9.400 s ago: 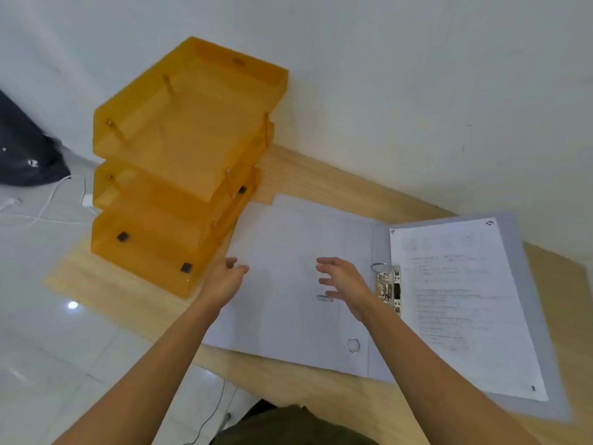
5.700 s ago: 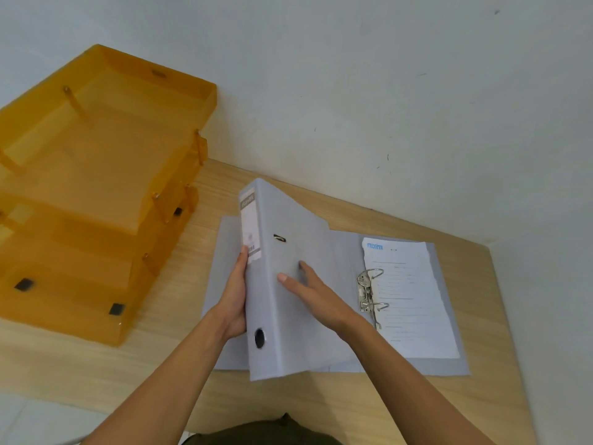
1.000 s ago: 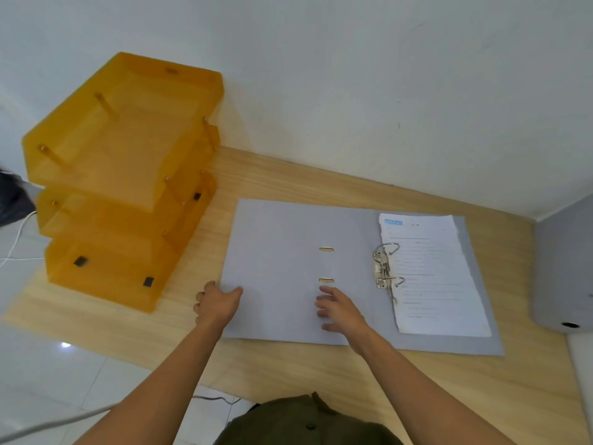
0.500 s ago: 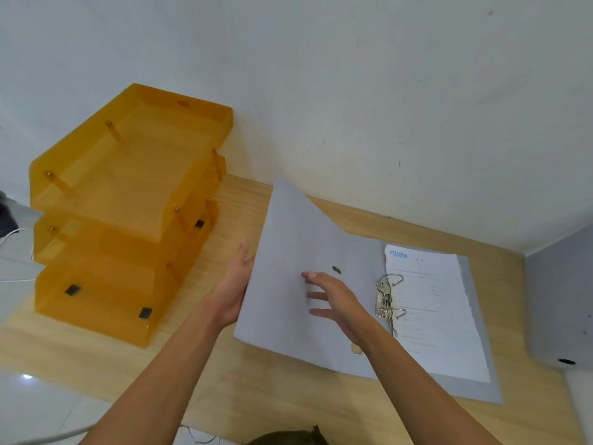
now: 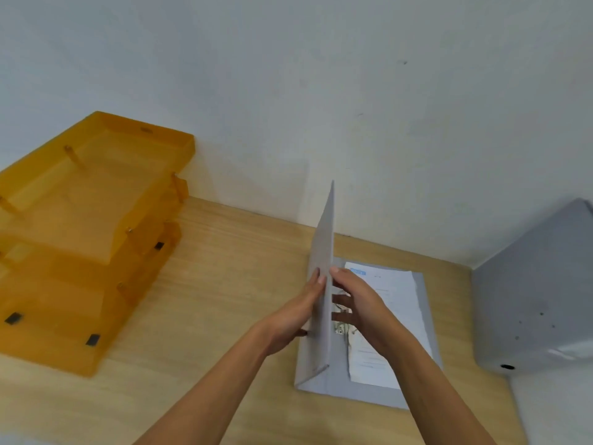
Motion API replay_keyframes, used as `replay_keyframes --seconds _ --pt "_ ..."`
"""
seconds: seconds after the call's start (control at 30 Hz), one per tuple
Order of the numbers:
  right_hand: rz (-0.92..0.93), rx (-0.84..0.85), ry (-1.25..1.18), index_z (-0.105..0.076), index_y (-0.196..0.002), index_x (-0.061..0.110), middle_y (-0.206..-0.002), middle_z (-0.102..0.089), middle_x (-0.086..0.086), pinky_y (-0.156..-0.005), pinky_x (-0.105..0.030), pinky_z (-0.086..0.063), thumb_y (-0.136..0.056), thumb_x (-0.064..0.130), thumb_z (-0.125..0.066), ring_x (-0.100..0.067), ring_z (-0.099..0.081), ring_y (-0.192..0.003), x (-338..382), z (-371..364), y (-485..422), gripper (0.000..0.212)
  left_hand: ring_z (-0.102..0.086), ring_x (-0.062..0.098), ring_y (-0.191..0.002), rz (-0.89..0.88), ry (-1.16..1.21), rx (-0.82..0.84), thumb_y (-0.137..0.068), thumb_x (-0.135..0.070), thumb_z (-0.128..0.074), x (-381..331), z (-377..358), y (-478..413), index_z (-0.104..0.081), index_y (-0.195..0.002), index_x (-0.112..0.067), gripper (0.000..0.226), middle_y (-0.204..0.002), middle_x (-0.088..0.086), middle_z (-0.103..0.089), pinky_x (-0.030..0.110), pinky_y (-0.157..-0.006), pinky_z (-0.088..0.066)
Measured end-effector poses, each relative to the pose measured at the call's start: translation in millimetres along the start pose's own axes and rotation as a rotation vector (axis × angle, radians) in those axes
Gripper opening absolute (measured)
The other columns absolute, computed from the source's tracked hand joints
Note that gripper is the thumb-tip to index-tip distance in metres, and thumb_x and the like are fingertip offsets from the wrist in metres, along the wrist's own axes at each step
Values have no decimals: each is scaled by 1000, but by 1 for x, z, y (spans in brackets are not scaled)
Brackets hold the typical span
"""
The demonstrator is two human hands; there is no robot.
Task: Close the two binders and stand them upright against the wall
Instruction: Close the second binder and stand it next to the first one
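Observation:
A grey binder [image 5: 423, 322] lies on the wooden desk with its back cover flat and white paper [image 5: 398, 303] on the rings. Its front cover [image 5: 322, 252] stands nearly vertical, seen edge-on. My left hand [image 5: 293, 316] presses flat against the cover's outer face. My right hand [image 5: 359, 303] holds the cover's inner face, thumb at its edge, and hides most of the ring mechanism. A second grey binder [image 5: 532, 293], closed, stands upright at the right against the side wall.
An orange stack of letter trays [image 5: 86, 239] stands at the left against the back wall [image 5: 321, 91]. Bare wooden desk [image 5: 224, 284] lies between the trays and the open binder. The desk's front edge runs along the bottom left.
The front cover has swung up from a low tilt to nearly vertical, with both hands moving right along with it. The camera has tilted up.

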State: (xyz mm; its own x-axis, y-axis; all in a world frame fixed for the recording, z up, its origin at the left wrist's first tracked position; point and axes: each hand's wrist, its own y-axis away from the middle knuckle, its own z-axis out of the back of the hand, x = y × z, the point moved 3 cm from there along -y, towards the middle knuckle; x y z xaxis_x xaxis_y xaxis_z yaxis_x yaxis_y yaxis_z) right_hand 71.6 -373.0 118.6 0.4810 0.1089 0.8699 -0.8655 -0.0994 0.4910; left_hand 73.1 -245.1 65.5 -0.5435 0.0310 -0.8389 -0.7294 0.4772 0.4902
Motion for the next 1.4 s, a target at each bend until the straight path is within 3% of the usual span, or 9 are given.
replay_keyframes --seconds 0.1,0.23,0.37,0.6,0.8,0.9,1.03,1.17,1.4 --pt "0 -19 14 -62 -132 28 -124 -75 4 -99 -45 -57 -94 41 -63 -19 -72 -112 -8 33 18 40 -19 15 -156 -2 -178 -32 -92 -73 -39 8 -23 -14 -1 -159 -50 81 -170 -16 -9 45 -122 -26" --pt "-84 -66 -71 -63 -130 23 -118 -79 -1 -94 -43 -59 -95 18 -63 -24 -75 -107 -28 72 37 35 -4 15 -159 1 -337 -71 -95 -60 -51 34 -39 -32 -3 -163 -37 86 -172 -7 5 42 -129 -12" --pt "-150 -88 -123 -66 -126 9 -114 -80 -8 -99 -50 -56 -93 5 -60 -33 -74 -109 -40 93 42 34 -17 20 -158 84 -260 -185 -100 -50 -51 57 -31 -30 -12 -164 -28 78 -172 -2 -12 42 -126 -19" --pt "-139 -21 -240 -67 -124 7 -117 -78 -12 -91 -43 -59 -92 1 -62 -32 -74 -109 -61 101 33 32 -48 31 -141 137 -224 -458 -101 -38 -54 82 -7 -17 -34 -157 -19 62 -157 15 -45 40 -113 -39" --pt "-25 -329 161 -59 -134 6 -128 -71 -12 -98 -45 -56 -83 4 -77 -29 -70 -112 -95 159 25 55 -57 31 -131 206 -204 -479 -93 -33 -70 95 -15 -26 -33 -154 -7 76 -149 13 -53 31 -96 -45" --pt "-75 -462 347 -46 -145 11 -137 -61 -6 -103 -37 -49 -79 12 -81 -27 -61 -123 -122 181 29 75 -58 30 -128 214 -205 -453 -88 -33 -76 101 -27 -33 -34 -153 -8 80 -148 10 -55 34 -98 -46" --pt "-228 -392 592 -18 -163 16 -164 -27 -14 -121 -40 -31 -78 27 -81 -33 -30 -151 -169 185 24 105 -60 31 -126 191 -249 -422 -72 -36 -83 108 -39 -38 -31 -155 -13 101 -147 11 -56 40 -103 -48" --pt "-323 -250 724 -18 -163 21 -172 3 -14 -127 -40 -17 -87 38 -70 -34 -4 -159 -197 169 21 94 -61 27 -118 181 -264 -407 -70 -30 -81 116 -46 -38 -29 -157 -19 102 -144 9 -59 38 -102 -48" --pt "-279 -48 652 -12 -163 33 -172 15 -2 -125 -49 -13 -90 38 -69 -36 14 -158 -194 147 6 93 -59 30 -128 172 -289 -421 -68 -27 -77 113 -49 -40 -31 -157 -22 100 -143 7 -58 45 -108 -46"
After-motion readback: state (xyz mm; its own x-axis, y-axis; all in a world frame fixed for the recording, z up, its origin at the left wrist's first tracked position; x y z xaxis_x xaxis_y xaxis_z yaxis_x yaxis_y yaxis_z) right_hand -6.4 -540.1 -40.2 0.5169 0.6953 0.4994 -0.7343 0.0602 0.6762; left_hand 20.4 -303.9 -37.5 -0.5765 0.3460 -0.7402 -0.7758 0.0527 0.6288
